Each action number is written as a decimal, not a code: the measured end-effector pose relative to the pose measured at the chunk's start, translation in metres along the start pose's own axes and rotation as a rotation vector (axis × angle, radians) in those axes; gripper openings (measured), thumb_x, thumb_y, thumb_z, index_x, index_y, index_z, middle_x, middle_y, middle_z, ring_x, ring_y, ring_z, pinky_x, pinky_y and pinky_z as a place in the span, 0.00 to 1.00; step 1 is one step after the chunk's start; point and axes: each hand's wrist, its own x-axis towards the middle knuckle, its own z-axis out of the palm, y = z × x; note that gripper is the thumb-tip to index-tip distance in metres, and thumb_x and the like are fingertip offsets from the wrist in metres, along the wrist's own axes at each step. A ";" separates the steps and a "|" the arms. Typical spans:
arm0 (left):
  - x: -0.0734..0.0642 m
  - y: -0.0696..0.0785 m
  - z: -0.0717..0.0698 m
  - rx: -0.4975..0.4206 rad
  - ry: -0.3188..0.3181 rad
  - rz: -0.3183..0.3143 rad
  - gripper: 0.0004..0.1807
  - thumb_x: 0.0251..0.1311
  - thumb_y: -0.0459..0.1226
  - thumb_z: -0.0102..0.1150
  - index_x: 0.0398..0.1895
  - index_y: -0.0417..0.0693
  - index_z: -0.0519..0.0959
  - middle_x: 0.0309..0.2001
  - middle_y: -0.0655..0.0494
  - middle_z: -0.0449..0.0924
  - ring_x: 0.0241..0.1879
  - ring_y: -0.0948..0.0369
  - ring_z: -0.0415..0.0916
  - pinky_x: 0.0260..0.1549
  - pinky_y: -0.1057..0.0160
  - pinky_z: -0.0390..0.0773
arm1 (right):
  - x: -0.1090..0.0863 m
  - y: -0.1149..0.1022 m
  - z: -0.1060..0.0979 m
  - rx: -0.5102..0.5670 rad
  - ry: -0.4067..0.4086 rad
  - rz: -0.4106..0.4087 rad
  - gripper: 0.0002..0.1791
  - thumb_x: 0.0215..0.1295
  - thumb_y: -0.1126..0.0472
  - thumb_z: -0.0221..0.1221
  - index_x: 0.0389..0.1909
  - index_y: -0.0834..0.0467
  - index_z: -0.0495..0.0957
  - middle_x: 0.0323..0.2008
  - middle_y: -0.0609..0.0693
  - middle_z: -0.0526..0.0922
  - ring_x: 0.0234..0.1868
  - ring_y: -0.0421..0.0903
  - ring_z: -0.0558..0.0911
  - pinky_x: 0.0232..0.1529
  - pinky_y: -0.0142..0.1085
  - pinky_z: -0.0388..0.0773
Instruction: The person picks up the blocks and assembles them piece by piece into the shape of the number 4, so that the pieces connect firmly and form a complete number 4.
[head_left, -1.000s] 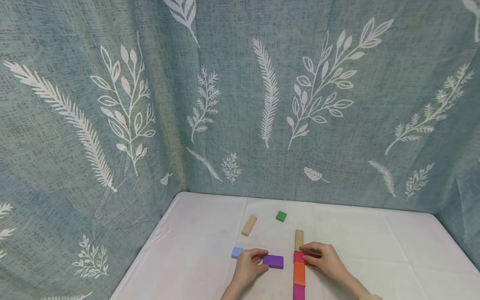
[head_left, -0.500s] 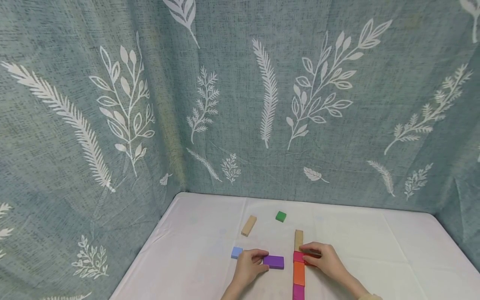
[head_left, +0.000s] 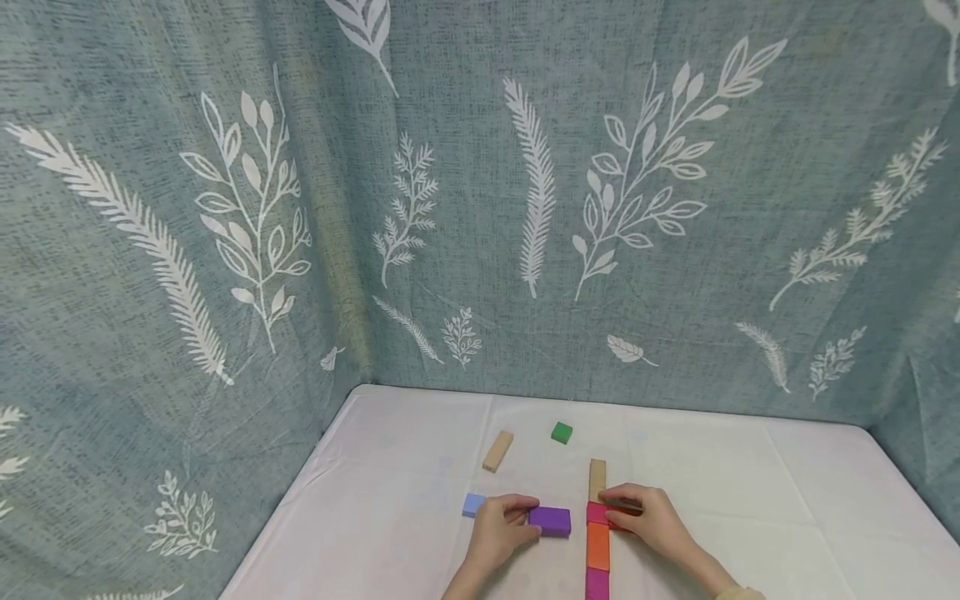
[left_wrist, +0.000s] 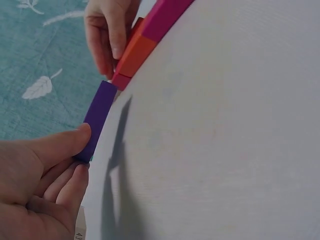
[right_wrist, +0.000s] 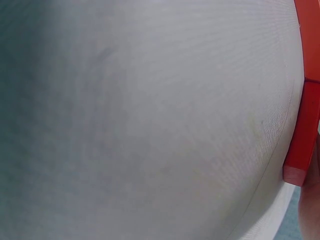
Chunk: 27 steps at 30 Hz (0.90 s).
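My left hand (head_left: 497,533) pinches the left end of a purple block (head_left: 551,522) between thumb and fingers. In the left wrist view the block's shadow falls on the cloth apart from it. A gap separates the block from a row made of a plain wooden block (head_left: 597,479), a pink block (head_left: 597,514), an orange block (head_left: 597,546) and a magenta block (head_left: 597,583). At the row's right side, my right hand (head_left: 654,523) grips a red block (right_wrist: 305,132), its fingertips by the pink one. Fingers cover part of the red block in the head view.
A light blue block (head_left: 473,505) lies just left of my left hand. Farther back are another plain wooden block (head_left: 498,452) and a green block (head_left: 562,432). All lie on a white cloth (head_left: 750,483), with a patterned teal curtain (head_left: 480,250) behind.
The purple block and my left hand have shifted slightly right, toward the row. My right hand and the row have stayed in place.
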 end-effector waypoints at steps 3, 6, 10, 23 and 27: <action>0.001 0.004 0.000 0.009 0.010 0.003 0.17 0.41 0.21 0.66 0.40 0.32 0.82 0.44 0.36 0.83 0.48 0.44 0.80 0.47 0.64 0.81 | 0.000 0.000 0.000 -0.001 0.005 0.001 0.14 0.56 0.63 0.65 0.45 0.59 0.83 0.43 0.54 0.85 0.45 0.49 0.84 0.45 0.35 0.83; 0.004 0.006 -0.001 0.011 0.016 0.011 0.17 0.41 0.21 0.66 0.40 0.32 0.82 0.44 0.36 0.82 0.48 0.44 0.80 0.48 0.63 0.81 | 0.000 0.001 0.000 -0.001 0.009 0.002 0.14 0.56 0.63 0.65 0.45 0.59 0.83 0.43 0.54 0.85 0.45 0.49 0.84 0.45 0.35 0.83; 0.010 0.008 -0.004 -0.012 0.018 0.053 0.17 0.42 0.22 0.67 0.41 0.32 0.82 0.44 0.36 0.82 0.49 0.45 0.80 0.48 0.64 0.81 | 0.000 0.002 0.000 -0.002 0.009 0.000 0.14 0.56 0.62 0.65 0.45 0.59 0.83 0.43 0.54 0.85 0.45 0.49 0.84 0.45 0.35 0.83; 0.030 0.028 -0.001 -0.024 0.063 0.074 0.17 0.45 0.20 0.66 0.42 0.28 0.81 0.45 0.33 0.82 0.50 0.42 0.79 0.49 0.61 0.80 | 0.001 0.001 0.002 -0.022 0.013 -0.013 0.14 0.56 0.63 0.65 0.45 0.60 0.83 0.43 0.53 0.86 0.45 0.49 0.84 0.45 0.35 0.83; 0.033 0.027 0.002 -0.017 0.053 0.066 0.16 0.44 0.19 0.65 0.41 0.28 0.81 0.45 0.33 0.82 0.49 0.42 0.80 0.48 0.59 0.81 | 0.001 0.001 0.002 -0.017 0.013 -0.018 0.14 0.57 0.63 0.65 0.45 0.60 0.82 0.43 0.53 0.86 0.45 0.48 0.84 0.46 0.34 0.83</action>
